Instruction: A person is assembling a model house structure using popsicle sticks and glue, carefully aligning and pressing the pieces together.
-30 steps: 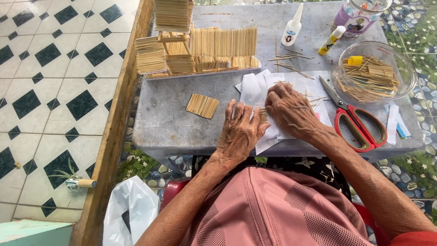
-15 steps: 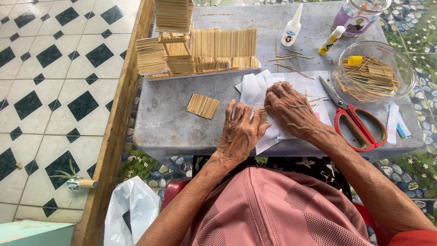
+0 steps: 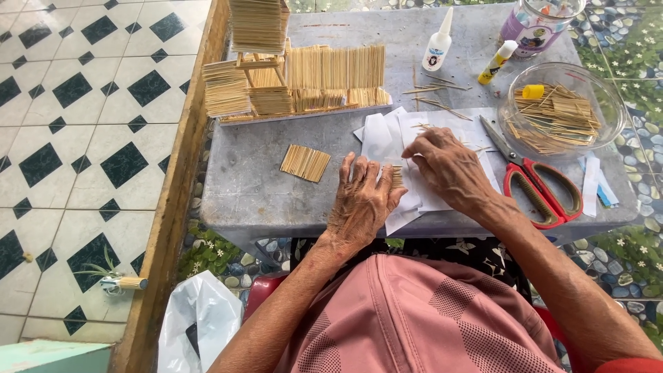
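My left hand [image 3: 364, 197] lies flat, fingers spread, pressing on a small row of thin wooden sticks [image 3: 396, 175] that rests on white paper sheets [image 3: 385, 135] on a grey table [image 3: 248, 186]. My right hand [image 3: 449, 166] rests beside it on the same paper, fingers curled down over the sheet, touching the right side of the stick row. A separate flat panel of joined sticks [image 3: 304, 163] lies to the left of my left hand.
Stacks and panels of sticks [image 3: 304, 79] stand at the table's back left. A glass bowl of loose sticks [image 3: 558, 114], red-handled scissors [image 3: 539, 185], two glue bottles [image 3: 437, 45] and a jar [image 3: 537, 26] sit right. A wooden rail [image 3: 176, 179] borders the tiled floor.
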